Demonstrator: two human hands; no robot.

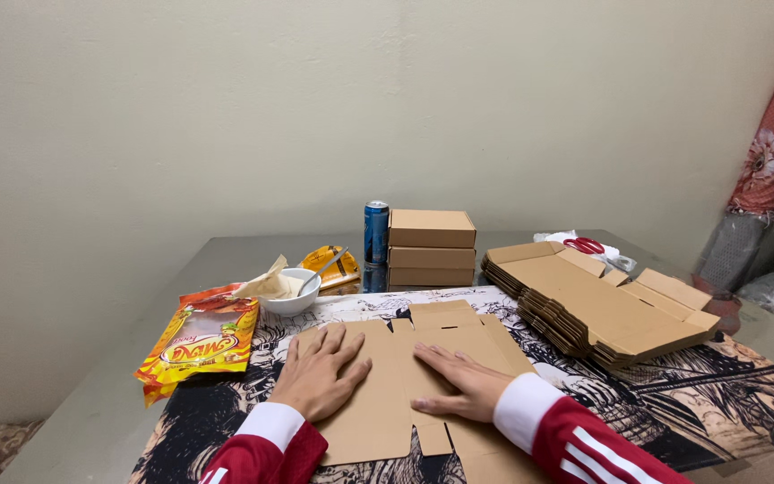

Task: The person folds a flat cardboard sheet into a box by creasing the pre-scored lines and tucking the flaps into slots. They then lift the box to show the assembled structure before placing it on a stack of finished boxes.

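Note:
A flat, unfolded brown cardboard box blank [423, 358] lies on the patterned mat in front of me. My left hand [320, 372] rests palm down on its left part, fingers spread. Flat on the middle of the blank, my right hand [463, 384] points its fingers to the left. Both arms wear red sleeves with white cuffs. Neither hand grips anything.
A stack of flat box blanks [597, 305] lies to the right. Three folded boxes [432, 248] are stacked behind, beside a blue can [376, 233]. At left sit a white bowl with a spoon [293, 291] and an orange snack bag [199, 341]. Red-handled scissors [584, 244] lie far right.

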